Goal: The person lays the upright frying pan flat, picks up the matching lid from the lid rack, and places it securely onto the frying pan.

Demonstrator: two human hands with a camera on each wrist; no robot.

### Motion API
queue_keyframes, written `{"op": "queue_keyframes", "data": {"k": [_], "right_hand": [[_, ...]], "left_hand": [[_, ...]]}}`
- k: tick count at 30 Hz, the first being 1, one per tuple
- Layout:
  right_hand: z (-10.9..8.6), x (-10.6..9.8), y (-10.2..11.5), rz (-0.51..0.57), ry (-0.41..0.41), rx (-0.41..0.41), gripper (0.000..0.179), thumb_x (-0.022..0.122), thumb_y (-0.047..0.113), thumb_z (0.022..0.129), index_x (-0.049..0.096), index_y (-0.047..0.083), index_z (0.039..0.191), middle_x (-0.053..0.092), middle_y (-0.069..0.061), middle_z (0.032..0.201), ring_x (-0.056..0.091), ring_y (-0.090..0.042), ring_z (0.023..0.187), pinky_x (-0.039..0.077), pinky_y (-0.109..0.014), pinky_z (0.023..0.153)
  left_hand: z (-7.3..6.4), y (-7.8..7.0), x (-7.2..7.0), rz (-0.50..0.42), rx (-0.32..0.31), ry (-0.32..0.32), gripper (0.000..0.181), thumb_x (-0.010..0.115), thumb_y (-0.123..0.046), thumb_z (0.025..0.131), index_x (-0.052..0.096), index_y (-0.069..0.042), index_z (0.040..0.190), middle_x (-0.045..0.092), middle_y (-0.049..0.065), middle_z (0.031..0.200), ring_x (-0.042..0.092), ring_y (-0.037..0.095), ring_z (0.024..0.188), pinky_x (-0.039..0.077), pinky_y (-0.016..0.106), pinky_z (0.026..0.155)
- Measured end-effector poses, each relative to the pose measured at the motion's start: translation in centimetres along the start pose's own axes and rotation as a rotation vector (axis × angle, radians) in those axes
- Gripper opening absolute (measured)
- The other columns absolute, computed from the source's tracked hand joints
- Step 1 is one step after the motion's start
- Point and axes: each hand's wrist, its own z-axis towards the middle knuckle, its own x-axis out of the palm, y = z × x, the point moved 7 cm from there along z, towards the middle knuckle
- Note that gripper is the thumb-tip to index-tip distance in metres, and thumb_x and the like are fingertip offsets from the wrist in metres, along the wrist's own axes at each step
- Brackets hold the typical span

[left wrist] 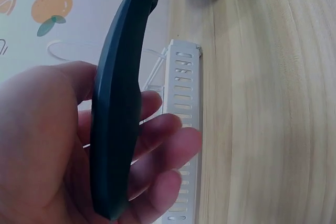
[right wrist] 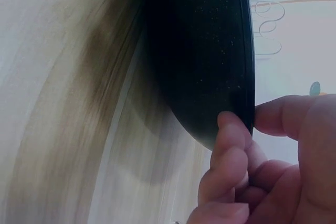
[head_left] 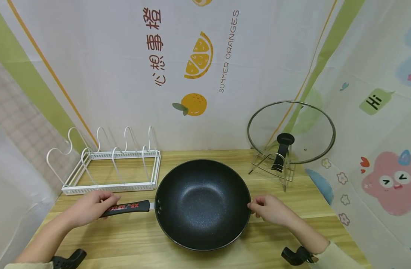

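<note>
A black wok point(head_left: 202, 205) with a long black handle point(head_left: 131, 207) is at the middle of the wooden table, its handle pointing left. My left hand point(head_left: 91, 207) holds the end of that handle, thumb on one side and fingers curled about the other, as the left wrist view shows. At the opposite side, my right hand point(head_left: 267, 209) pinches the wok's rim between thumb and fingers. In the right wrist view the thumb is on the inner side of the rim and the fingertips point(right wrist: 231, 124) press the outer wall point(right wrist: 194, 66).
A white wire rack point(head_left: 111, 186) stands at the back left, behind the left hand. Toward the back right, a glass lid point(head_left: 313, 123) with a black knob leans in a small wire stand point(head_left: 286, 173). Printed curtains point(head_left: 198, 134) hang along the table's back and sides.
</note>
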Motion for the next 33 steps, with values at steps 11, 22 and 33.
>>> {"op": "queue_keyframes", "data": {"k": [11,22,33], "right_hand": [[0.1,-0.4,-0.6,0.004,-0.028,0.015,0.043,0.057,0.048,0.102,0.069,0.009,0.089,0.062,-0.003,0.077,0.056,-0.017,0.065,0.044,-0.028,0.052],[-0.3,-1.2,-0.8,0.002,-0.061,0.005,0.040,0.058,0.045,0.102,0.067,0.007,0.091,0.062,-0.004,0.079,0.056,-0.017,0.066,0.047,-0.029,0.055],[-1.7,-5.8,1.2,-0.089,-0.250,-0.110,0.036,0.059,0.045,0.102,0.065,0.011,0.110,0.063,-0.003,0.086,0.055,-0.014,0.072,0.047,-0.028,0.060]], "left_hand": [[-0.5,0.0,-1.5,0.071,0.029,-0.108,0.032,0.050,-0.039,0.107,0.069,-0.019,0.090,0.066,-0.006,0.083,0.054,0.004,0.074,0.043,0.025,0.064],[-1.6,-1.2,-3.5,0.074,0.058,-0.266,0.019,0.059,-0.036,0.104,0.074,-0.025,0.099,0.071,-0.001,0.101,0.062,0.001,0.080,0.051,0.025,0.064],[-3.2,-8.3,-4.4,0.076,0.348,-0.426,0.017,0.070,-0.016,0.097,0.071,-0.033,0.095,0.067,-0.013,0.097,0.060,-0.002,0.085,0.053,0.021,0.068]]}}
